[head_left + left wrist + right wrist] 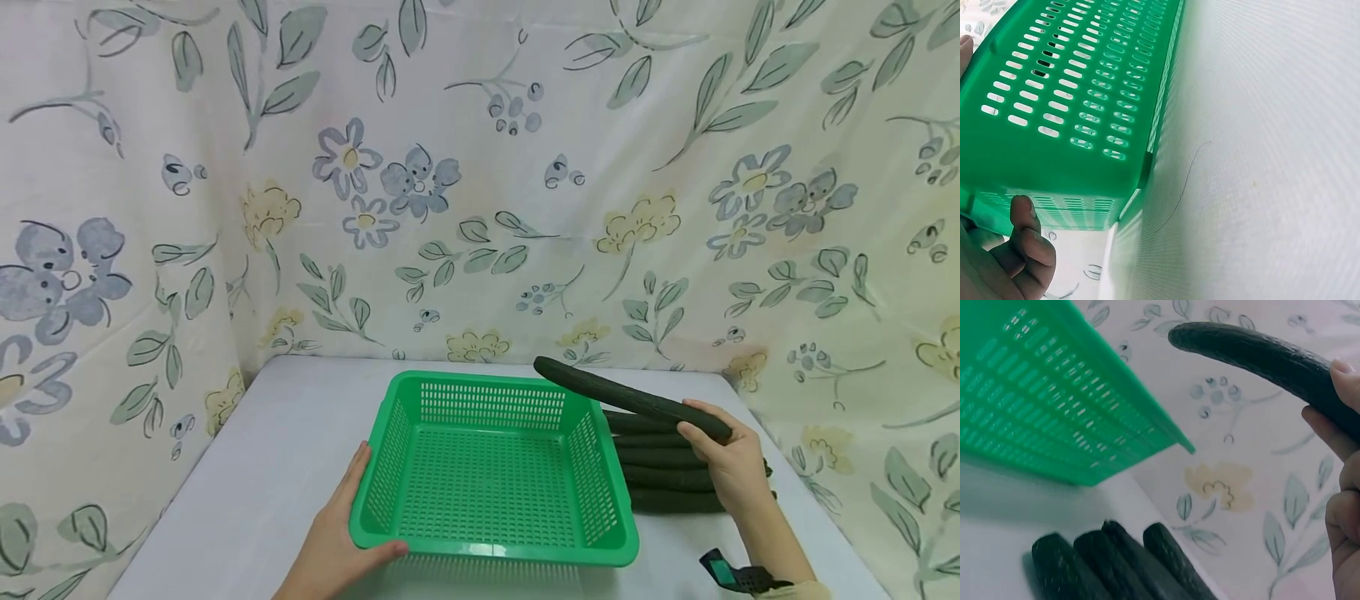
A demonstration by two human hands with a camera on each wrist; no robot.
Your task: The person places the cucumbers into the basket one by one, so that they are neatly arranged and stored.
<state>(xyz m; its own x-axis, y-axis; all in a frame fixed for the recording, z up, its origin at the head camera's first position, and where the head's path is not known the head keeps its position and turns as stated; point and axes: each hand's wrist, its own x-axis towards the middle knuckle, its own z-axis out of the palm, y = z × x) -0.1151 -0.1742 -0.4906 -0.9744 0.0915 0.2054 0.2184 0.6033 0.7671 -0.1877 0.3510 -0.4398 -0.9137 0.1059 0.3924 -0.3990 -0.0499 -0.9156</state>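
A long dark green cucumber (607, 390) is raised at a slant, its far tip over the right back corner of a green plastic basket (626, 546). My right hand (731, 454) pinches it near its near end, thumb on one side and fingers on the other. In the right wrist view the cucumber (1254, 353) stands clear of the basket's side. My left hand (333, 529) holds the basket's near left corner, thumb by the front rim and fingers along the left side. Curled fingers (1035, 250) show beside the basket wall in the left wrist view.
Several more cucumbers (663, 479) lie stacked side by side on the white table (247, 475), right of the basket. Nothing lies on the basket's slotted floor. Floral cloth (480, 275) hangs behind and at both sides. A dark band (742, 577) circles the right wrist.
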